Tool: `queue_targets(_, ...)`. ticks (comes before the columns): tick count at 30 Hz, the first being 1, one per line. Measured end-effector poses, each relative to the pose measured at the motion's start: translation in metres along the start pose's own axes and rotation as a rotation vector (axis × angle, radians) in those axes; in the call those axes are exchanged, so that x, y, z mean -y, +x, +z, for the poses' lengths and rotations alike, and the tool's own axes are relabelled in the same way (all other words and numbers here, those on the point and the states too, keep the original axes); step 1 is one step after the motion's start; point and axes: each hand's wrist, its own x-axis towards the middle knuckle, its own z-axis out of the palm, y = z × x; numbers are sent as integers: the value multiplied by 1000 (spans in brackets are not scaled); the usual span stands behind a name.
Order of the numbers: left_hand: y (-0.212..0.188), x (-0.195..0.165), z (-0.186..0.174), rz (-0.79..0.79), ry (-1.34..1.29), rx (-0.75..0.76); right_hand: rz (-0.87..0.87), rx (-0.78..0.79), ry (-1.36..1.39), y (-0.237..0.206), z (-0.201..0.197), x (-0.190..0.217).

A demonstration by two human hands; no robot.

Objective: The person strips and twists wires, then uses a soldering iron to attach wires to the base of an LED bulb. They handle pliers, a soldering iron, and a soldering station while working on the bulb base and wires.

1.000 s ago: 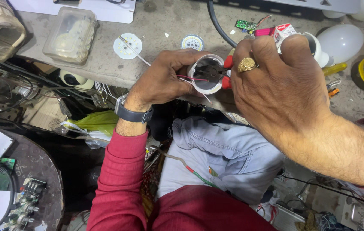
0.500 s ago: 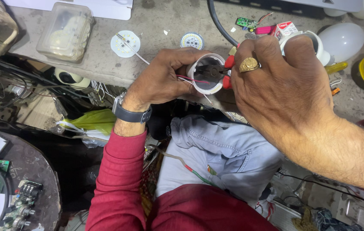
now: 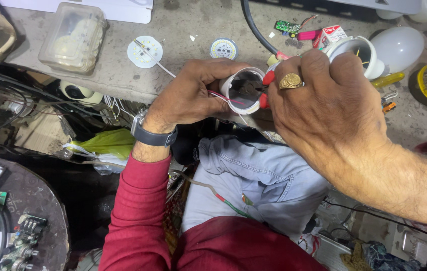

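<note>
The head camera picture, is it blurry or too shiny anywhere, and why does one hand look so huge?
In the head view, the left hand and the white bulb housing it holds look sharp; the right hand looks huge only because it is nearer the lens; light is soft and even on the grey bench, with mild shine on the white bulb dome; under the bench it is dark.

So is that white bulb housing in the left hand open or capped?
Open: the white bulb housing in the left hand shows its dark interior with thin wires, no cover.
</note>
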Motion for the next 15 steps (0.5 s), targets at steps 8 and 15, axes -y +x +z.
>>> queue_targets(8, 3, 5, -7, 12, 89, 23, -175, 161, 17, -29, -16, -49)
queue_targets(15, 4, 4, -2, -7, 65, 8, 47, 260, 153, -68, -19, -52)
